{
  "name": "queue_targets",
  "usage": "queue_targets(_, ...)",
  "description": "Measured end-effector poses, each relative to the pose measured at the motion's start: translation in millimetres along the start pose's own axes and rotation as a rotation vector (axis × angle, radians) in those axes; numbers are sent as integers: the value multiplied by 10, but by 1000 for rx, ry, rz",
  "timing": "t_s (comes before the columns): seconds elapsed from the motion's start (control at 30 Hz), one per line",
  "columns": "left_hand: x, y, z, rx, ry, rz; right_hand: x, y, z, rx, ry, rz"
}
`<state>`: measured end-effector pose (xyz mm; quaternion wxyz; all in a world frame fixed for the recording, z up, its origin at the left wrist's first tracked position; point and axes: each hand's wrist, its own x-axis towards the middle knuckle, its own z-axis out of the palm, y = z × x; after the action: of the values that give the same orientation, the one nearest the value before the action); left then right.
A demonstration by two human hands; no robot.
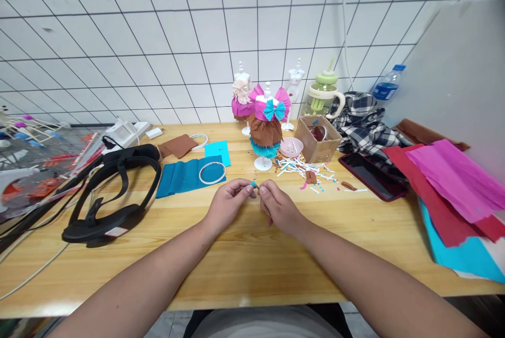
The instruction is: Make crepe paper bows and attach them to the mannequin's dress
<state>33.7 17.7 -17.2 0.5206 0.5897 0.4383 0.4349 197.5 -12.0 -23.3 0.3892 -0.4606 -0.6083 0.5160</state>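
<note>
Teal paper piece (253, 184), mostly hidden, is pinched between left hand (232, 198) and right hand (281, 207); far right, a plastic bottle's (391, 79) blue label (384, 91) is unreadable.

The frontmost dress form (266, 129) wears matt, crinkled paper, its white base (263, 164) looking like smooth, glossy plastic. In front of it, the small blue piece (253, 184) seems matt and papery. The counter (236, 269) beneath it is smooth, grained wood with a soft sheen; the wall tiles (240, 28) behind it look glazed. Right of it are a dull cardboard box (315, 147), a clear, shiny jug (320, 93), soft checked cloth (357, 129), a glossy-screened phone (373, 176) and wrinkled matt paper sheets (460, 183). Left of it lie creased blue paper (181, 177) and a matt black plastic headset (126, 218).
</note>
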Motion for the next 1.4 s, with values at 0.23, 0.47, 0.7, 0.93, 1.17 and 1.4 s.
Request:
queue_targets(0.23,8,10,-2,30,16,-9,-3,-18,-20,-97,2,-22)
queue_targets(0.47,-6,36,4,86,25,27,-15,-51,-17,-110,22,-12)
queue_targets(0.7,-11,32,1,61,21,29,-9,-64,-14,7,-7,44)
queue_targets(0.93,4,14,-11,-6,-1,-4,3,-82,-26,161,-72,125)
queue_targets(1.17,1,27,-9,20,-7,-20,15,-92,-38,116,-58,111)
queue_targets(1.4,7,9,-18,29,-23,-10,4,-64,-32,92,-39,87)
